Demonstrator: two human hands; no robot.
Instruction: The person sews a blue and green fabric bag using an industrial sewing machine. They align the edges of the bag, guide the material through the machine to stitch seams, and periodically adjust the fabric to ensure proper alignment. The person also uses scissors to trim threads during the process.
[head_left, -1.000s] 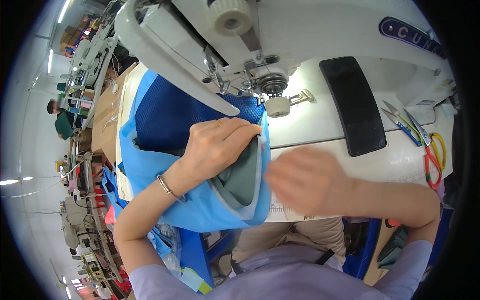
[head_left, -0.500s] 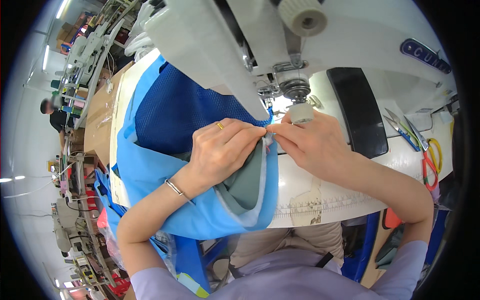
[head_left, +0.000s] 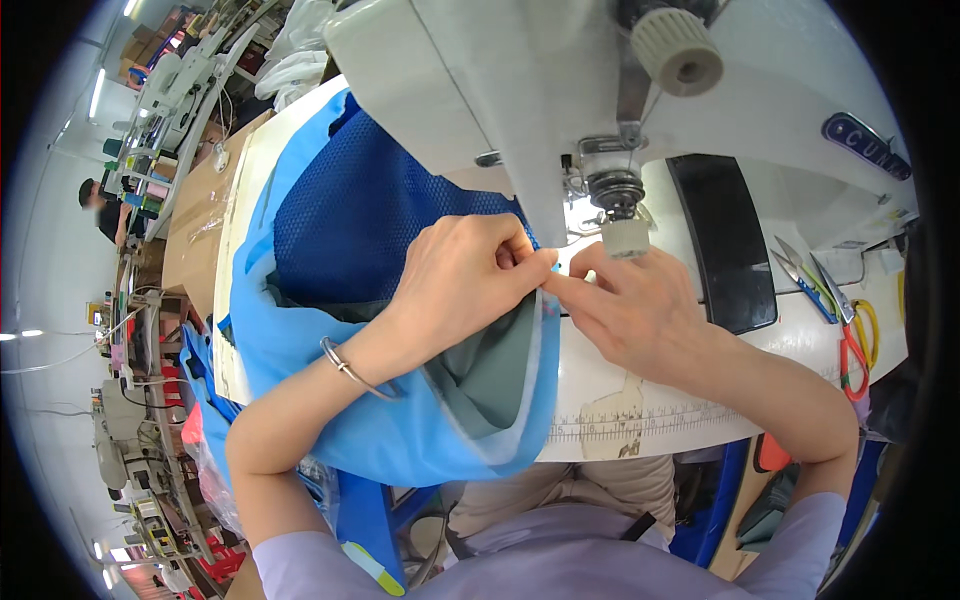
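A piece of fabric (head_left: 300,350), light blue with a dark blue mesh panel (head_left: 350,220) and a grey-green lining (head_left: 485,375), lies bunched over the table's front edge. My left hand (head_left: 465,270) pinches its pale edge between thumb and fingers. Close beside it, my right hand (head_left: 630,305) has its fingertips closed on the same edge, near the left thumb. Both hands are just in front of the needle area of a white sewing machine (head_left: 450,90). What lies right between the fingertips is too small to make out.
A black plate (head_left: 725,245) lies on the white table (head_left: 690,400) right of the machine's needle. Scissors with red and yellow handles (head_left: 855,345) and small snips (head_left: 803,275) lie at the right. Cardboard (head_left: 205,225) borders the table's left. A person (head_left: 110,210) stands far left.
My left hand has rolled over and its thumb shows more, still at the fabric edge. My right hand has shifted slightly down. The whole view has shifted a little.
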